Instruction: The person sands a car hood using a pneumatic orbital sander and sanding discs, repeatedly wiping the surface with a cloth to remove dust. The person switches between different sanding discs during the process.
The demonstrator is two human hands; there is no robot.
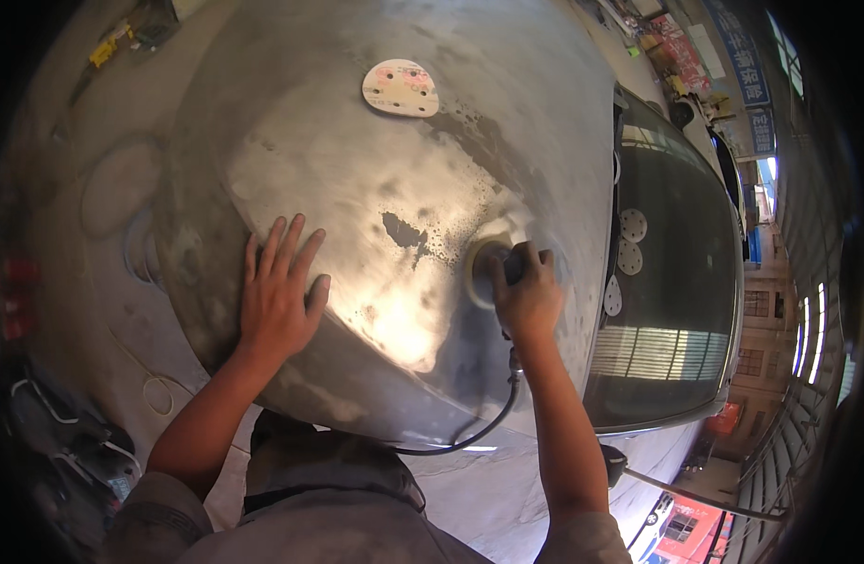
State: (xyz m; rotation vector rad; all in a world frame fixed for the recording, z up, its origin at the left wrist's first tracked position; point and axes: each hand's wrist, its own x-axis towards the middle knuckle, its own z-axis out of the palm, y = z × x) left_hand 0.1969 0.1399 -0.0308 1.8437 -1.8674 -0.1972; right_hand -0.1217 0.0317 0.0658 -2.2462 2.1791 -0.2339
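A grey shirt (328,536), cut off by the lower edge, lies nearest the camera, with a dark garment (324,465) at the waist above it. The right hand (533,299) covers much of the sander (486,268), so its grip and the wrapped fingers are only partly visible; the underside of its pad is hidden. The black hose (488,430) runs down from it and is lost at the person's waist. Dark objects (70,461) at the lower left are hard to make out.

The left forearm slants up from lower left, its hand (280,305) lying flat on the car hood (347,179), fingers spread, holding nothing. The right forearm rises from lower right, that hand curled firmly around the sander.

The sander sits right of the frame's centre, beneath the right hand and against the hood. A pale sanding disc (401,89) lies at upper centre, well apart from both hands; more discs (630,257) rest on the windshield (676,301) at right.
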